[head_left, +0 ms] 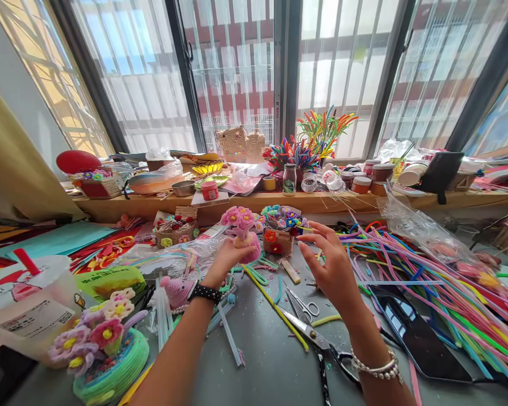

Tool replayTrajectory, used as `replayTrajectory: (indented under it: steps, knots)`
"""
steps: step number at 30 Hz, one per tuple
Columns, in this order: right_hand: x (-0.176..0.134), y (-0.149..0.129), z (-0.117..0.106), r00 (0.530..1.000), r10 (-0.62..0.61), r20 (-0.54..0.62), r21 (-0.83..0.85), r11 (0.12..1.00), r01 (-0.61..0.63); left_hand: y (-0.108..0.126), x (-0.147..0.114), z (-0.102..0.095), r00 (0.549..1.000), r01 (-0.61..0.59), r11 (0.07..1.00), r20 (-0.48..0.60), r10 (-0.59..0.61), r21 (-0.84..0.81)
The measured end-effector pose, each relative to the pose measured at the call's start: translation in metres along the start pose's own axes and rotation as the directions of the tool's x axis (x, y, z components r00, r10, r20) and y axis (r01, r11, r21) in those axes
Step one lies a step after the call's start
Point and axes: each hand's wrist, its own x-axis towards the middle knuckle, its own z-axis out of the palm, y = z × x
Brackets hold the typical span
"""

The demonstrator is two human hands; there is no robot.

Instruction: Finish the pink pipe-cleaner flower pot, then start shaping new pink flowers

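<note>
My left hand is closed around the base of a pink pipe-cleaner flower pot, holding it upright over the middle of the table. Pink blossoms with yellow centres top it. My right hand is raised to the right, fingers apart; I see nothing held in it. Between the hands, farther back, stands a small woven basket of colourful flowers. Below my right hand lie large scissors and a smaller pair of scissors. A yellow-green pipe cleaner runs along the tabletop.
Loose pipe cleaners cover the right side, with a black phone on them. At left are a drink cup with a red straw and a green flower pot. Jars and craft pieces line the windowsill.
</note>
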Motion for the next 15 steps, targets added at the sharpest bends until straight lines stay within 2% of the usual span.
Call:
replayTrajectory:
  steps: [3, 8, 11, 15]
  knots:
    - [0.001, 0.004, -0.004, 1.0, -0.009, -0.002, 0.007, 1.0, 0.009, -0.006, 0.013, 0.006, 0.99, 0.104, 0.991, 0.088, -0.111, 0.08]
    - [0.003, 0.012, -0.01, 1.0, 0.024, 0.011, 0.01, 1.0, -0.025, -0.012, 0.026, 0.007, 0.969, 0.165, 0.979, 0.167, -0.184, 0.121]
    - [0.003, 0.014, -0.012, 0.999, 0.051, 0.005, 0.003, 0.999, -0.051, -0.009, 0.032, 0.003, 0.966, 0.18, 0.975, 0.165, -0.2, 0.127]
    - [0.003, 0.015, -0.015, 0.998, 0.06, -0.013, -0.016, 0.998, -0.06, -0.008, 0.043, 0.001, 0.976, 0.174, 0.976, 0.111, -0.188, 0.128]
